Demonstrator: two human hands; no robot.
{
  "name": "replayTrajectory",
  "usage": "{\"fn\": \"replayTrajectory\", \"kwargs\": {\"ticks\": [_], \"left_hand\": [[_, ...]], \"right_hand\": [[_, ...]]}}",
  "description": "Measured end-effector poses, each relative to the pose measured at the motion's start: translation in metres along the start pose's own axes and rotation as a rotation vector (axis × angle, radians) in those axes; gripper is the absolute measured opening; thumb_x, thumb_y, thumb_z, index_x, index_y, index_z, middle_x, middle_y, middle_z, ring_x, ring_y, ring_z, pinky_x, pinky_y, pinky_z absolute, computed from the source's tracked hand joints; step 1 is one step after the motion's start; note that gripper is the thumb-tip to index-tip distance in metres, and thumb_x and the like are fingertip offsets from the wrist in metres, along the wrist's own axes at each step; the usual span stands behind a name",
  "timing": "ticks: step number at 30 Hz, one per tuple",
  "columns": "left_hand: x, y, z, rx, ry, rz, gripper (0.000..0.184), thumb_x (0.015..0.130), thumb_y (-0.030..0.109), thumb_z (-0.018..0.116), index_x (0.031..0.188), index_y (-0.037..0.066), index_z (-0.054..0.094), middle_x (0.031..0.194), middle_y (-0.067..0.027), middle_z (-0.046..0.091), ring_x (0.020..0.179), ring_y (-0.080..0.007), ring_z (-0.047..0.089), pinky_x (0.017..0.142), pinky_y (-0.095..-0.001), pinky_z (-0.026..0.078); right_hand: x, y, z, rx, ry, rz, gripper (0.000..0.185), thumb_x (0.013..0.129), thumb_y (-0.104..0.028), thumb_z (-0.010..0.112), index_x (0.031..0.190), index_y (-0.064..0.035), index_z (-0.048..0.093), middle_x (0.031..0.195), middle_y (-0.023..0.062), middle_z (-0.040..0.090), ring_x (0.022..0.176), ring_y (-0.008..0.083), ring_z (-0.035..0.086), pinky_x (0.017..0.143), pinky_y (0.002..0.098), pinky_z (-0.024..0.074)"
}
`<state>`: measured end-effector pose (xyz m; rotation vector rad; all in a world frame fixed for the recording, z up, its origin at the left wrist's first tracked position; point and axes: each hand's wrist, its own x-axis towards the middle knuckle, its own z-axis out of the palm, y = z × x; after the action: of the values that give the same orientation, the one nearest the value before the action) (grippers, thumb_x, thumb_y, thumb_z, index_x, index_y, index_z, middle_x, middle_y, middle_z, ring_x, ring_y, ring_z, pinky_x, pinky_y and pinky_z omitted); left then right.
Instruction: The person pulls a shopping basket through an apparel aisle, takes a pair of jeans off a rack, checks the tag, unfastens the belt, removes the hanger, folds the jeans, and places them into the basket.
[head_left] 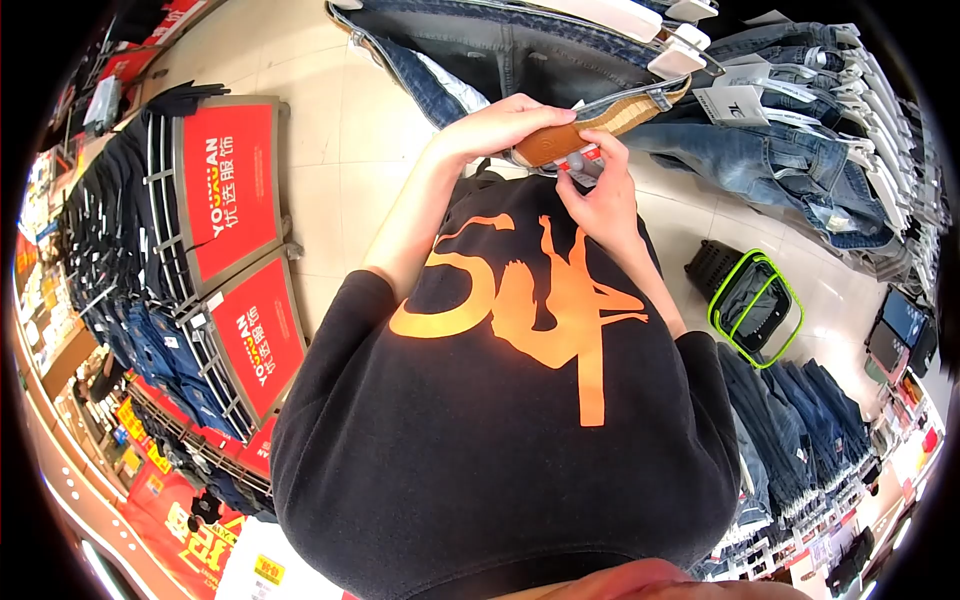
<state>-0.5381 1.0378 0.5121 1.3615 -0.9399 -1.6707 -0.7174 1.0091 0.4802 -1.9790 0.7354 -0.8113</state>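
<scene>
A pair of dark blue jeans [580, 65] hangs from a white clip hanger [680, 52] at the top of the view. Its waistband, with a brown leather patch [550, 146], is folded towards me. My left hand [515, 125] is closed on the waistband, the thumb lying along the patch's upper edge. At the patch's right end, my right hand [605, 190] pinches a small grey piece [578, 165] with a bit of red beside it; its exact kind is unclear. The right index finger touches the waistband.
More jeans [790, 165] on white hangers crowd the right, with a hanging card tag [735, 103]. A green-rimmed black shopping basket [755, 308] stands on the tiled floor [330, 190]. Red sign boards [230, 190] and a clothes rack [130, 200] line the left. Folded jeans [800, 430] lie lower right.
</scene>
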Motion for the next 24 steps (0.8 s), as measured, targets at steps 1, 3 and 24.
{"fn": "replayTrajectory", "kwargs": {"ticks": [1, 3, 24], "left_hand": [[0.002, 0.002, -0.001, -0.001, 0.005, -0.030, 0.041, 0.084, 0.039, 0.050, 0.088, 0.000, 0.064, 0.071, -0.0004, 0.060, 0.064, -0.0041, 0.051, 0.056, -0.0181, 0.040], [0.005, 0.005, -0.001, -0.006, 0.016, -0.090, 0.044, 0.083, 0.042, 0.050, 0.097, 0.001, 0.062, 0.073, -0.0015, 0.060, 0.065, -0.0059, 0.051, 0.057, -0.0198, 0.040], [-0.059, -0.109, -0.184, 0.577, 0.873, 0.430, 0.034, 0.073, 0.015, 0.064, 0.102, 0.003, 0.050, 0.097, -0.0144, 0.055, 0.089, -0.0211, 0.054, 0.076, -0.0328, 0.043]], "right_hand": [[0.002, 0.000, 0.000, -0.012, 0.003, 0.018, 0.050, 0.065, -0.004, 0.064, 0.110, -0.0084, 0.042, 0.089, 0.0110, 0.054, 0.075, 0.0262, 0.054, 0.068, 0.0337, 0.0437], [0.007, -0.001, -0.001, -0.036, 0.007, 0.053, 0.049, 0.065, -0.004, 0.064, 0.109, -0.0083, 0.042, 0.090, 0.0104, 0.054, 0.079, 0.0264, 0.054, 0.072, 0.0347, 0.0426], [0.058, -0.064, 0.158, 0.064, 0.034, -0.241, 0.030, 0.069, 0.009, 0.055, 0.098, -0.0001, 0.050, 0.097, 0.0122, 0.055, 0.089, 0.0233, 0.054, 0.078, 0.0285, 0.0414]]}}
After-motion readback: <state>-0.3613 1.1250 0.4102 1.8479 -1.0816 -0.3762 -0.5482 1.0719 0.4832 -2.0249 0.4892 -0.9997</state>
